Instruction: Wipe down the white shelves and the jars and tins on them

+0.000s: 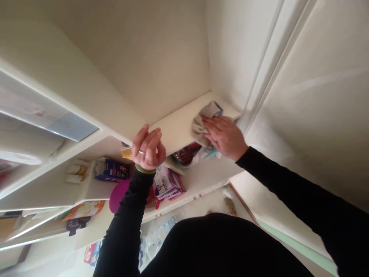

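Note:
My right hand point(226, 136) presses a crumpled grey-beige cloth point(200, 125) against the cream shelf board point(175, 123), near the board's right end. Its fingers lie over the cloth, which has a dark blue patch at its far corner. My left hand point(148, 148), with a ring on one finger, is raised by the shelf's left front edge, close to the upright partition point(115, 111). Its fingers are loosely curled and a little apart, and nothing shows in them.
Below the board, a lower shelf holds purple-and-white packs point(168, 182) and a dark reddish item point(184, 154). Left of my forearm are a dark blue box point(112, 170), a magenta round item point(117, 196) and small bottles point(77, 169). A wall point(319, 115) borders the right; plastic bottles point(155, 238) stand low down.

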### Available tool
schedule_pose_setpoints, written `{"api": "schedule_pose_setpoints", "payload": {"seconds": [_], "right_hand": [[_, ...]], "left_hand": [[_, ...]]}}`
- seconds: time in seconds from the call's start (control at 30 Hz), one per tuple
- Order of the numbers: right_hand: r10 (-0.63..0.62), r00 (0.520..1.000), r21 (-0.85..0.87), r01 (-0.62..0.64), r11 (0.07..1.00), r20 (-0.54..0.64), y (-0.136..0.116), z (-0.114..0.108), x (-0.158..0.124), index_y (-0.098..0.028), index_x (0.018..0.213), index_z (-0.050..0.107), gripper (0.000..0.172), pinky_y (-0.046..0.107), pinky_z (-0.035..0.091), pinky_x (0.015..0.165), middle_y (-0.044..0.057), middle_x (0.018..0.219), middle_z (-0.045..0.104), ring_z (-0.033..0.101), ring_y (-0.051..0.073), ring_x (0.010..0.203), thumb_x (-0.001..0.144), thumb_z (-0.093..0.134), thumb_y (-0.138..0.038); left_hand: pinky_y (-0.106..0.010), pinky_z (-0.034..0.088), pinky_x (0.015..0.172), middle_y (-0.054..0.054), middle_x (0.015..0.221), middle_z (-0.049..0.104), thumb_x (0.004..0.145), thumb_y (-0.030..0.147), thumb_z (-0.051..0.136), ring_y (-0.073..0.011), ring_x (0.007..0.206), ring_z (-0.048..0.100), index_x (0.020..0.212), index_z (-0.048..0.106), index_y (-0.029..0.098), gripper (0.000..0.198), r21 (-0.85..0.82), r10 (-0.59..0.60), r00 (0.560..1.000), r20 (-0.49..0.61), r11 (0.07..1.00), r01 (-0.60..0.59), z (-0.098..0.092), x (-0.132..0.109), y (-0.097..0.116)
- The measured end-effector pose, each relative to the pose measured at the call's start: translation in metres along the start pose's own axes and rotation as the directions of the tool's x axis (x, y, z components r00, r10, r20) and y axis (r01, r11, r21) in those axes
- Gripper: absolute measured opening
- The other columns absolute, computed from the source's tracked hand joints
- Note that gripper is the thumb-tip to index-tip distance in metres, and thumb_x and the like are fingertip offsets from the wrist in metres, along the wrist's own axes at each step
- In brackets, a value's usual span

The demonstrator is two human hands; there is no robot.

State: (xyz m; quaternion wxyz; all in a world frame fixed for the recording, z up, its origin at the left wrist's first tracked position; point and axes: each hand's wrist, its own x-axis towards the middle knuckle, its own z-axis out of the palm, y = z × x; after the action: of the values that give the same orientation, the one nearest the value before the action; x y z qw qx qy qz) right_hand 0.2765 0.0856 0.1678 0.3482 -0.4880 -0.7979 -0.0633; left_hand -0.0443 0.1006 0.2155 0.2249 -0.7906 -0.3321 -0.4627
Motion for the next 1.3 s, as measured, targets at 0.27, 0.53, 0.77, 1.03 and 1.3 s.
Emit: {"api": "schedule_pose_setpoints", "payload": {"seconds": [0.27, 0.53, 0.77, 1.03, 1.3], "right_hand": [[0.059, 0.974, -0.110, -0.085, 0.990, -0.218, -0.011, 0.018, -0.013, -0.008, 0.149, 0.064, 0.049, 0.056, 0.047, 0.127, 0.017, 0.152, 0.070, 0.066, 0.034, 0.137, 0.111, 0.044, -0.030], [0.025, 0.990, -0.047, -0.032, 0.998, -0.141, 0.012, 0.004, -0.026, -0.008, 0.148, 0.067, 0.050, 0.055, 0.045, 0.129, 0.018, 0.150, 0.071, 0.065, 0.033, 0.141, 0.113, 0.041, -0.031], [0.098, 0.992, 0.016, -0.097, 0.995, -0.083, -0.027, 0.012, -0.020, -0.013, 0.154, 0.064, 0.051, 0.060, 0.043, 0.130, 0.017, 0.157, 0.066, 0.063, 0.034, 0.144, 0.110, 0.043, -0.027], [0.158, 0.982, -0.117, -0.170, 0.978, -0.103, 0.013, -0.013, -0.030, -0.007, 0.151, 0.064, 0.051, 0.059, 0.040, 0.132, 0.020, 0.156, 0.067, 0.064, 0.035, 0.142, 0.111, 0.041, -0.027], [-0.039, 0.998, 0.047, 0.041, 0.998, -0.041, -0.062, 0.022, -0.018, -0.012, 0.151, 0.067, 0.048, 0.052, 0.046, 0.130, 0.015, 0.156, 0.068, 0.065, 0.030, 0.143, 0.112, 0.044, -0.026]], "left_hand": [[-0.063, 0.055, 0.124, -0.011, 0.122, 0.082, 0.092, 0.022, 0.067, -0.0376, 0.149, 0.064, 0.123, 0.071, 0.024, 0.031, 0.007, 0.007, 1.000, -0.026, 1.000, -0.007, 0.001, -0.006, 0.000], [-0.054, 0.066, 0.109, -0.010, 0.115, 0.085, 0.090, 0.020, 0.066, -0.0347, 0.137, 0.073, 0.122, 0.071, 0.024, 0.033, 0.168, 0.168, 0.980, -0.106, 0.974, -0.149, -0.001, 0.003, 0.004], [-0.059, 0.060, 0.118, -0.011, 0.117, 0.084, 0.092, 0.022, 0.066, -0.0363, 0.142, 0.070, 0.122, 0.072, 0.023, 0.030, 0.072, 0.069, 0.995, -0.067, 0.995, -0.064, 0.003, 0.000, 0.001], [-0.061, 0.057, 0.121, -0.012, 0.118, 0.084, 0.095, 0.024, 0.067, -0.0364, 0.140, 0.071, 0.119, 0.076, 0.023, 0.026, -0.006, 0.024, 1.000, 0.018, 1.000, -0.023, 0.002, -0.001, -0.002], [-0.053, 0.060, 0.121, -0.012, 0.123, 0.085, 0.100, 0.023, 0.058, -0.0323, 0.143, 0.070, 0.123, 0.079, 0.021, 0.031, 0.108, 0.045, 0.996, 0.083, 0.993, -0.054, 0.002, 0.006, 0.025]]}}
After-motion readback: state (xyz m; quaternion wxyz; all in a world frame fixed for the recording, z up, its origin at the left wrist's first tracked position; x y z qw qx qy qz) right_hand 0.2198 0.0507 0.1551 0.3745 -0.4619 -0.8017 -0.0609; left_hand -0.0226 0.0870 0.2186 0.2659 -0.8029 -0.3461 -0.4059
